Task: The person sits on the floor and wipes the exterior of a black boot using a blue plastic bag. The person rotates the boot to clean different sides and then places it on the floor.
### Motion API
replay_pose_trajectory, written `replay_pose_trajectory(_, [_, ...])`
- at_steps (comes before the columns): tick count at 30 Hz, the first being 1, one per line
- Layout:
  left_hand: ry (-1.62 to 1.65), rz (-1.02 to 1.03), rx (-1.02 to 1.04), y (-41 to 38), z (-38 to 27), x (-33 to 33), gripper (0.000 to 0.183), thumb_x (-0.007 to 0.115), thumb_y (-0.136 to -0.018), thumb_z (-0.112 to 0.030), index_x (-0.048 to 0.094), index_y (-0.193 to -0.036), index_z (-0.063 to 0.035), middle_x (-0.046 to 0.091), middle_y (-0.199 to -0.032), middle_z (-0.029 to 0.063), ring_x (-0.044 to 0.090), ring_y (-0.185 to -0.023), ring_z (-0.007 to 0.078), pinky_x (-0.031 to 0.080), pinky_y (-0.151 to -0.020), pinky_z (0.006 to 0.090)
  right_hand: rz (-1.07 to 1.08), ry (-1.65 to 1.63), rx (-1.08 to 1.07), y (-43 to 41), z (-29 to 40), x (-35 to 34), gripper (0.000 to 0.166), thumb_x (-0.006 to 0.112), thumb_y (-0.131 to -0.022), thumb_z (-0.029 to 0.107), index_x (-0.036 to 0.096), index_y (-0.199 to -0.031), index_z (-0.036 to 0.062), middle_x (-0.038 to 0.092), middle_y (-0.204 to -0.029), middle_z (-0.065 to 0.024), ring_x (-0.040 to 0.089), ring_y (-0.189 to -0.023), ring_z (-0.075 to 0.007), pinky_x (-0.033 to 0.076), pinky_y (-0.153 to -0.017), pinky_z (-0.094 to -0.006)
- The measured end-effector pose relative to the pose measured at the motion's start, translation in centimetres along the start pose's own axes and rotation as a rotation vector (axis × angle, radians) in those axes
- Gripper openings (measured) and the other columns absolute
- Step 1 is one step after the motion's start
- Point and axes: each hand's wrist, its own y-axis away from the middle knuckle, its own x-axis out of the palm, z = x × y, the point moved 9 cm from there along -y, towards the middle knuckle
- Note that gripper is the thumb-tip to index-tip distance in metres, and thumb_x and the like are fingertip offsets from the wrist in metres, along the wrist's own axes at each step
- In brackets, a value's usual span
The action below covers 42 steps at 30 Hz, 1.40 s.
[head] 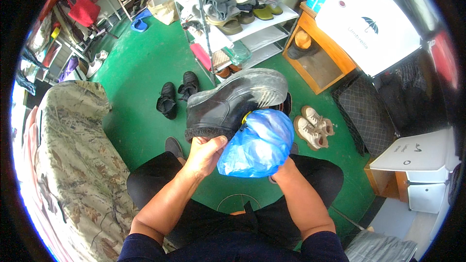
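A black ankle-high shoe (214,111) with a dark fleecy lining and a scuffed, dirty grey sole is held up before me, its sole turned upward and away. My left hand (205,154) pinches the lined rim at the opening, thumb on the near side. Crumpled blue plastic (258,145), like a bag or cover, bulges against the shoe's heel side. Behind that plastic goes my right hand (279,170); only its wrist end shows, and its fingers are hidden. A small yellow piece (246,117) sticks out between plastic and shoe.
Black shoes (166,100) and cream sneakers (314,127) stand on the green floor (134,56). A metal rack (260,25) carries clothes and slippers. Camouflage fabric (80,145) drapes something at my left. To the right are a wooden cabinet (322,80) and white panelled units (367,14).
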Motion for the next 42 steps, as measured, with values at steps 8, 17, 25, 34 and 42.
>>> replay_pose_trajectory(8, [-0.046,-0.032,0.024,0.0,-0.1,-0.3,0.013,0.064,-0.081,0.001,0.064,-0.093,-0.0043,0.065,-0.081,0.0047,0.06,-0.068,0.0155,0.05,-0.065,0.0317,0.104,-0.183,0.161,2.0,-1.4,1.9,0.048,0.069,-0.085,0.025,0.054,-0.126,0.0068,0.059,-0.119,-0.0094,0.055,-0.112,-0.0238,0.046,-0.098,-0.0388])
replay_pose_trajectory(17, [0.341,0.043,-0.068,-1.2,-0.8,-0.7,0.006,0.065,-0.082,-0.007,0.063,-0.087,-0.0041,0.061,-0.075,0.0029,0.055,-0.065,0.0148,0.046,-0.062,0.0302,-0.099,-1.38,0.884,4.4,-6.4,3.0,0.036,0.065,-0.088,0.01,0.056,-0.122,0.0,0.066,-0.098,-0.0098,0.065,-0.082,-0.0184,0.057,-0.076,-0.0335])
replay_pose_trajectory(25, [0.431,0.036,-0.183,-0.9,-0.1,-0.7,0.016,0.068,-0.081,-0.014,0.061,-0.094,-0.0063,0.059,-0.082,-0.0002,0.052,-0.069,0.0115,0.045,-0.064,0.0277,-0.147,-1.471,0.964,3.1,-6.1,3.0,0.033,0.064,-0.088,0.009,0.054,-0.118,-0.0007,0.064,-0.097,-0.0089,0.063,-0.083,-0.0182,0.056,-0.072,-0.0331])
replay_pose_trajectory(34, [0.423,0.017,-0.156,-0.8,0.4,-0.6,0.013,0.07,-0.081,-0.013,0.062,-0.09,-0.0075,0.059,-0.079,-0.0006,0.053,-0.068,0.0115,0.044,-0.063,0.0278,0.207,-0.288,0.488,-0.3,-3.6,1.1,0.012,0.064,-0.088,0.011,0.059,-0.098,0.0087,0.06,-0.082,-0.0002,0.061,-0.079,-0.0119,0.052,-0.073,-0.0291])
replay_pose_trajectory(42, [0.297,0.035,-0.084,-1.1,0.7,-0.4,0.009,0.071,-0.08,-0.013,0.063,-0.081,-0.0084,0.063,-0.081,0.0013,0.055,-0.068,0.0138,0.045,-0.062,0.0293,-0.022,-0.277,0.398,0.8,-3.8,1.4,0.013,0.071,-0.072,0.014,0.064,-0.08,0.0085,0.063,-0.075,-0.0029,0.063,-0.071,-0.0189,0.049,-0.062,-0.0316])
